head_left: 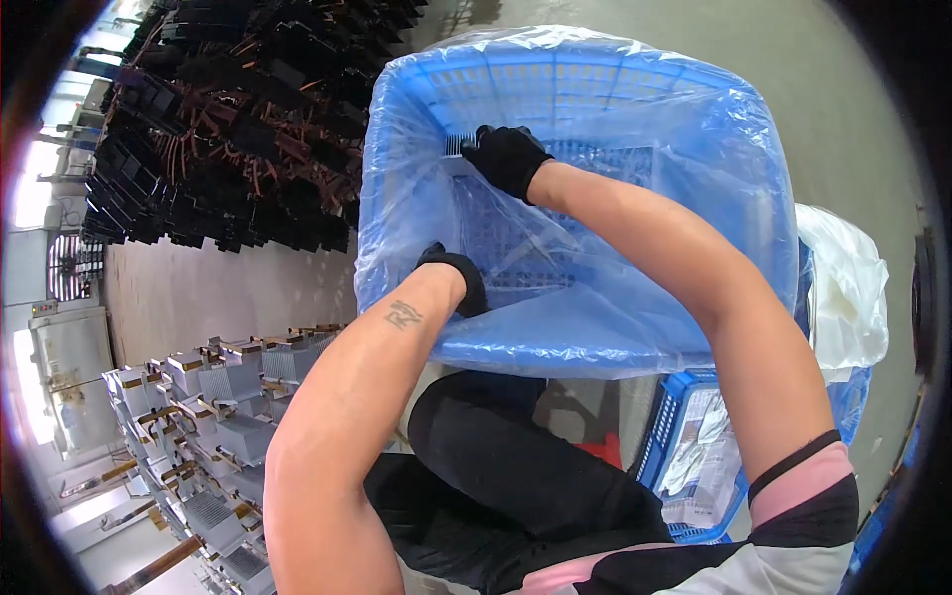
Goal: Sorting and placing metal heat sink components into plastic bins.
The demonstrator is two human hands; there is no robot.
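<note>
Both my hands wear black gloves and reach into a large blue plastic basket (585, 84) lined with clear plastic film. My right hand (506, 162) is by the far left inner corner, its fingers curled at the end of a small silver finned metal piece, like a heat sink (456, 146). Down at the near left side of the basket is my left hand (454, 276); its fingers are mostly hidden behind my wrist and the back of the glove. The film liner (555, 238) lies wrinkled over the basket's slotted bottom between my hands.
Rows of black finned parts (238, 119) hang on a rack at the far left. Silver finned parts (233, 382) hang on another rack at near left. A smaller blue basket (662, 436) with paper inside stands at near right, by a white plastic bag (848, 288).
</note>
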